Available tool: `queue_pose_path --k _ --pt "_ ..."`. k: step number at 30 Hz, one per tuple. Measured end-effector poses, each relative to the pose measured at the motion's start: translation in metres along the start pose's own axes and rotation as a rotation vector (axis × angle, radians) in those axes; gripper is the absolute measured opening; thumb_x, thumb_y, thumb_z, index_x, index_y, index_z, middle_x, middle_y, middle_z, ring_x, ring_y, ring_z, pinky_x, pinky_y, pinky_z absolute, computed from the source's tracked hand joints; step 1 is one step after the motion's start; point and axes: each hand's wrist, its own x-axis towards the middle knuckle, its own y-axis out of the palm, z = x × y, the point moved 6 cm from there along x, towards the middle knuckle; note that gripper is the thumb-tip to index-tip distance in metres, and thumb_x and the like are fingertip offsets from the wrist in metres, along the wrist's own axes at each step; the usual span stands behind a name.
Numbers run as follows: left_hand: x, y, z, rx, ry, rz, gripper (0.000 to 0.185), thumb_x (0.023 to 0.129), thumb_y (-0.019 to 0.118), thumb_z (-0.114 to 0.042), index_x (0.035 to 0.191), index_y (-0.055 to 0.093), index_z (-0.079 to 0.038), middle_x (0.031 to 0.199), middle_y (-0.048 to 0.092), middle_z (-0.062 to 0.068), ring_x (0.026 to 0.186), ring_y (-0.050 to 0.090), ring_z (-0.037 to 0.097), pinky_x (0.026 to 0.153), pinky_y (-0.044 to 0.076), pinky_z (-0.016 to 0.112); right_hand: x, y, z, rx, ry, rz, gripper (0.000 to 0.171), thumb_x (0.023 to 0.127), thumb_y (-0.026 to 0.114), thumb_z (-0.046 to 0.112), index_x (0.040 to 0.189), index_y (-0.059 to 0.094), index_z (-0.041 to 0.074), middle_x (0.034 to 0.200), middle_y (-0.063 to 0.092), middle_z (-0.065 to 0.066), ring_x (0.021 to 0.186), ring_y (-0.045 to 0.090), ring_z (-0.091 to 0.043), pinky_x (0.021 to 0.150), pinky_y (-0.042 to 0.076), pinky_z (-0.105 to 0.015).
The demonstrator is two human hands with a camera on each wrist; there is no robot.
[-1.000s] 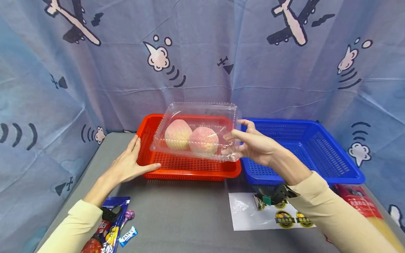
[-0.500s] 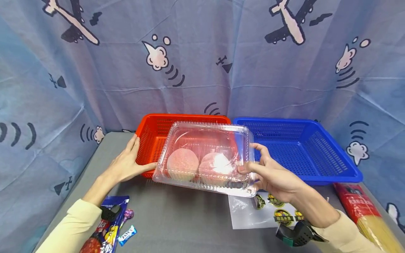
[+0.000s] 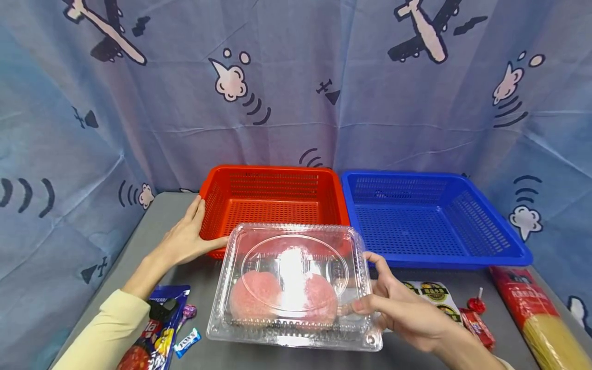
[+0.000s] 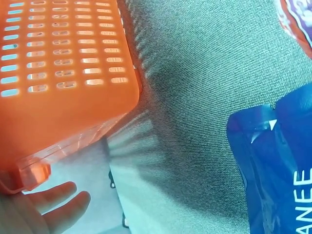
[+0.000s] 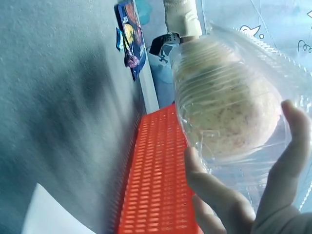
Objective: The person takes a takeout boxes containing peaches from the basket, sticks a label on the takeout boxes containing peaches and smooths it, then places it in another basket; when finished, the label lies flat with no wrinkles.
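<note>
My right hand [image 3: 401, 311] pinches the right end of a clear plastic clamshell box [image 3: 296, 336], thumb on the lid and fingers underneath. Two pinkish peaches [image 3: 256, 298] sit inside it; in the right wrist view the nearer peach [image 5: 234, 112] shows through the ribbed plastic. The box is in the air, in front of a red plastic basket [image 3: 273, 174], and hides part of its front rim. My left hand [image 3: 182, 241] rests at the basket's front left corner, fingers straight along the left side and thumb stretched across the front.
A blue basket [image 3: 407, 259] stands right of the red one. At right lie a sheet of round stickers [image 3: 435, 292], a lollipop [image 3: 476, 304], a red packet [image 3: 478, 329] and a noodle pack [image 3: 541, 318]. A blue pouch [image 3: 162, 329] and small blue-white candy [image 3: 187, 343] lie at left.
My right hand has brought the box of peaches from above the red basket toward me and down, past its front rim. The left hand has stayed at the basket.
</note>
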Motion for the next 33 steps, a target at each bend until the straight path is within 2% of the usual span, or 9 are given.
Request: queue_pose_path --k 6,9,15,24,29,33 --pt "0.0 0.002 -0.001 0.013 -0.03 0.017 0.131 0.08 0.059 -0.084 0.164 -0.001 -0.003 0.174 -0.006 0.013 0.149 0.03 0.053 0.109 0.038 0.074 -0.003 0.012 -0.02 0.095 -0.014 0.092 0.073 0.094 0.061 0.01 0.14 0.013 0.039 0.127 0.053 -0.01 0.106 0.065 -0.022 0.08 0.058 -0.035" --pt "0.0 0.002 -0.001 0.015 -0.041 0.025 0.132 0.079 0.058 -0.085 0.163 -0.001 -0.002 0.174 -0.008 0.012 0.15 0.027 0.054 0.111 0.035 0.074 0.0 0.017 -0.028 0.111 -0.016 0.108 0.078 0.092 0.063 0.007 0.144 0.011 0.034 0.123 0.057 -0.011 0.1 0.069 -0.021 0.077 0.059 -0.032" --pt "0.001 0.003 0.0 0.028 -0.04 0.021 0.134 0.079 0.058 -0.086 0.163 -0.003 -0.001 0.174 -0.009 0.014 0.152 0.023 0.053 0.113 0.032 0.074 0.007 0.019 -0.042 0.083 0.003 0.069 0.091 0.088 0.066 0.006 0.15 0.001 0.023 0.12 0.056 -0.012 0.094 0.068 -0.021 0.065 0.058 -0.027" --pt "-0.001 0.001 -0.003 0.0 -0.033 0.001 0.133 0.079 0.062 -0.082 0.163 -0.003 -0.002 0.174 -0.006 0.015 0.153 0.021 0.052 0.116 0.029 0.074 0.016 0.016 -0.054 0.024 0.048 0.012 0.092 0.087 0.068 0.009 0.15 0.002 0.019 0.116 0.056 -0.013 0.091 0.065 -0.019 0.058 0.056 -0.024" --pt "-0.001 -0.001 -0.004 -0.022 -0.009 -0.024 0.132 0.08 0.066 -0.077 0.164 -0.002 -0.001 0.173 -0.002 0.018 0.152 0.023 0.052 0.115 0.03 0.073 0.021 0.015 -0.055 -0.001 0.054 0.004 0.09 0.086 0.07 0.009 0.149 0.005 0.017 0.125 0.056 -0.017 0.088 0.066 -0.019 0.057 0.056 -0.025" --pt "0.0 -0.001 -0.003 -0.027 -0.014 -0.039 0.132 0.078 0.067 -0.078 0.165 -0.002 -0.005 0.173 0.002 0.019 0.15 0.028 0.053 0.112 0.034 0.074 0.024 0.017 -0.055 -0.01 0.04 0.004 0.088 0.086 0.07 0.008 0.148 0.007 0.014 0.133 0.053 -0.018 0.087 0.066 -0.017 0.055 0.056 -0.024"
